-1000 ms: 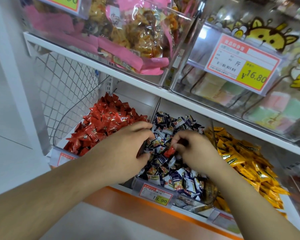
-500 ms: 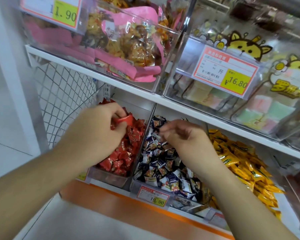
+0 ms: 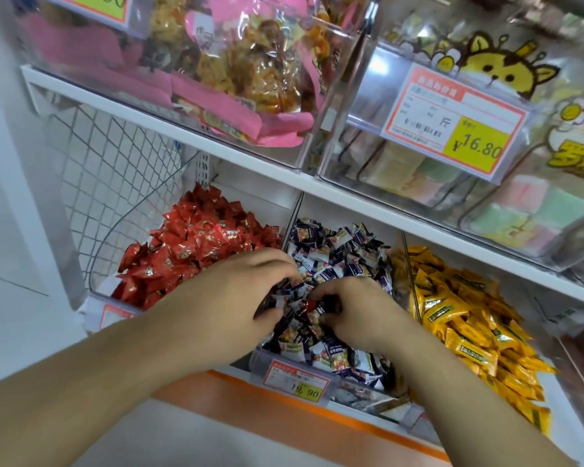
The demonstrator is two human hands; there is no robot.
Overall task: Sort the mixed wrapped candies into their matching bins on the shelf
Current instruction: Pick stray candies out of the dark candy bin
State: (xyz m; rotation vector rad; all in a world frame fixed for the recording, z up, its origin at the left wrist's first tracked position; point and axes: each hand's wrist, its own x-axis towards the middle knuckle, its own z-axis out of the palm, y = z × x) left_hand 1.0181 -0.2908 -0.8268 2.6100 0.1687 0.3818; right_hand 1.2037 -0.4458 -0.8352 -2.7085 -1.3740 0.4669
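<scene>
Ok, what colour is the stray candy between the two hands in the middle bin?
Red, seen in the head view: the stray candy lies among the dark blue-and-white wrappers.

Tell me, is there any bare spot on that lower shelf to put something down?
Hardly. The red candies, dark blue candies and yellow candies fill their bins. One bare patch shows: the red bin's front left corner, beside the wire mesh side. Both hands crowd the middle bin.

Upper price tag, above the dark-candy bin: "¥16.80", "斤". Bin-front tag: ".90".
</scene>
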